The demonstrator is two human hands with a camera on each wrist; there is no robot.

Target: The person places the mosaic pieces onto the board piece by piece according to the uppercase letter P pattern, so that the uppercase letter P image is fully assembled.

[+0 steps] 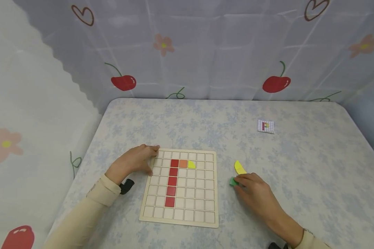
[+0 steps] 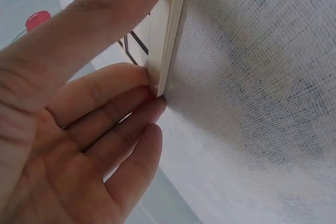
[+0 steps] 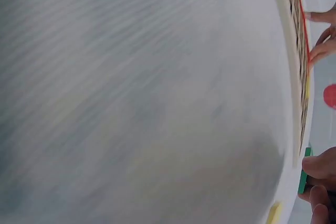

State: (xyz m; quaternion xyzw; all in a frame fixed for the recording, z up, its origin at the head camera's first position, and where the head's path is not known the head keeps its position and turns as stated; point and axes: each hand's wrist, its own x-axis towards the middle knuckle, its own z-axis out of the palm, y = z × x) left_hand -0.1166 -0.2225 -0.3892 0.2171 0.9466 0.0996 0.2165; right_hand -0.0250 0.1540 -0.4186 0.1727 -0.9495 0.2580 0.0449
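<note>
A pale square grid board (image 1: pixel 179 223) lies on the table, with a column of red squares (image 1: pixel 172 181), an orange square (image 1: pixel 183 163) and a yellow rounded piece (image 1: pixel 191 164) in its cells. My left hand (image 1: pixel 134 160) touches its upper left corner, thumb on the left side and fingers at the corner; in the left wrist view the fingers (image 2: pixel 113 121) rest against the board's edge (image 2: pixel 167 40). Right of the board, my right hand (image 1: pixel 257 193) pinches a small green piece (image 1: pixel 233 181) between thumb and fingers, also seen as a green edge (image 3: pixel 305 174) in the right wrist view.
Loose yellow pieces (image 1: pixel 239 167) lie just beyond my right fingers. Farther back on the right is a small pattern card (image 1: pixel 266 126) printed with a coloured grid. A patterned cloth covers the table (image 1: pixel 180 121), and a printed curtain (image 1: pixel 205 52) hangs behind its far edge.
</note>
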